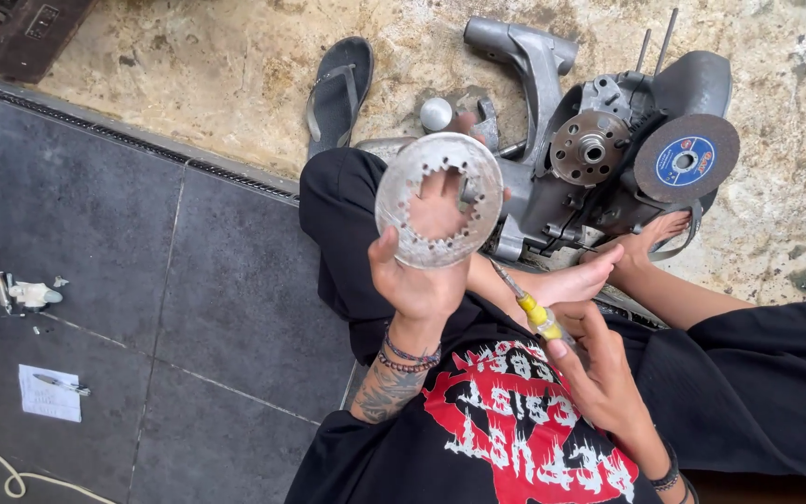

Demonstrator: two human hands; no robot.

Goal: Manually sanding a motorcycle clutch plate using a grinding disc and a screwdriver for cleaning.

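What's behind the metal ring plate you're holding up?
Through the metal ring plate the left hand fingers show. Behind it lie the black trouser leg and part of the engine casing; the rest is covered.

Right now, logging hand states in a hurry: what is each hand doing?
Left hand: closed on the toothed metal ring, held up.
Right hand: closed on the yellow-handled screwdriver.

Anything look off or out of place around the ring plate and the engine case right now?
The metal ring plate in the left hand looks dull and blotchy with whitish residue. One flip-flop lies alone on the stained concrete beside the engine case. The right hand holds a yellow-handled screwdriver. Nothing looks spilled or broken.
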